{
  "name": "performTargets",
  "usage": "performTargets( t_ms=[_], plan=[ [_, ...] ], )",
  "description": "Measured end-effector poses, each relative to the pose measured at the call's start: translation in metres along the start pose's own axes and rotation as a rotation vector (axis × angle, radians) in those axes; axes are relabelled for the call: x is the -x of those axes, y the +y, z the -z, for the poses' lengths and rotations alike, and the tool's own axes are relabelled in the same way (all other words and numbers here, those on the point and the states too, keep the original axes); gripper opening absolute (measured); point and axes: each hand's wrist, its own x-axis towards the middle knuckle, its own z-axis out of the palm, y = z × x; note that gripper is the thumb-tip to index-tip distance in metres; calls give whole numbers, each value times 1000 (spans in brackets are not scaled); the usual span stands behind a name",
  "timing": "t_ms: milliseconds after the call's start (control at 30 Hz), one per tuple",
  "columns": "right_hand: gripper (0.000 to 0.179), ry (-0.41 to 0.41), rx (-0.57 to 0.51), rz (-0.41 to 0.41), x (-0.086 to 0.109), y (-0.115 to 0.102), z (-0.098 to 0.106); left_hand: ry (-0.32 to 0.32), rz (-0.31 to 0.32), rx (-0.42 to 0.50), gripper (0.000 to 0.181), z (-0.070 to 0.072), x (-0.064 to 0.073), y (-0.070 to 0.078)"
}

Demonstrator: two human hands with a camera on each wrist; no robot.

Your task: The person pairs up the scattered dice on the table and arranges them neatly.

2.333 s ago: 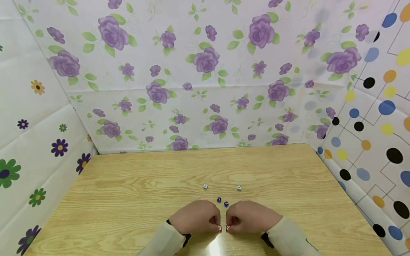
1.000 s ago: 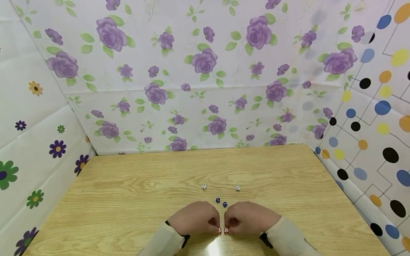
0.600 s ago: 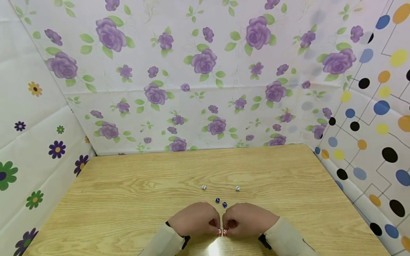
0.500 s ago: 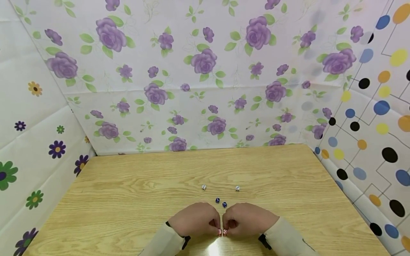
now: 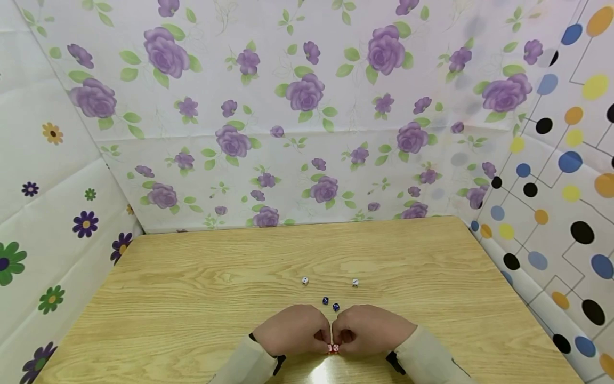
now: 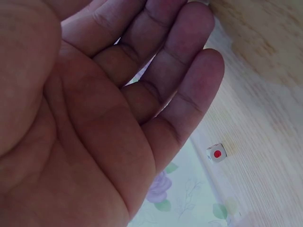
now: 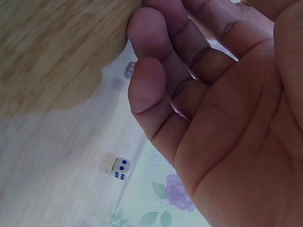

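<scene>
Near the front of the table, my left hand (image 5: 302, 329) pinches a red die (image 5: 330, 349) between thumb and fingertips. My right hand (image 5: 366, 328) pinches a second red die (image 5: 336, 348) the same way. The two red dice sit side by side and appear to touch. Just beyond the hands lie two dark blue dice, a left one (image 5: 325, 301) and a right one (image 5: 336, 307), slightly apart. In both wrist views the palms and curled fingers fill much of the picture, and the red dice are hidden there.
Farther back on the wooden table (image 5: 216, 277) are two white dice, one on the left (image 5: 305, 281) and one on the right (image 5: 355, 282). Floral sheeting (image 5: 268, 176) rises behind the table's rear edge. Patterned sheets flank both sides.
The red dice have come together from a gap, mostly through my right hand and its die shifting left. The blue and white dice have stayed in place.
</scene>
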Motion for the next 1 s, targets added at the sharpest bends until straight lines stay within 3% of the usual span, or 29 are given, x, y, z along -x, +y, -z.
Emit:
performTargets(
  t_ms=[1000],
  plan=[
    [17, -15, -10, -15, 1, 2, 0, -25, 24, 79, 9, 1, 1, 0]
  ],
)
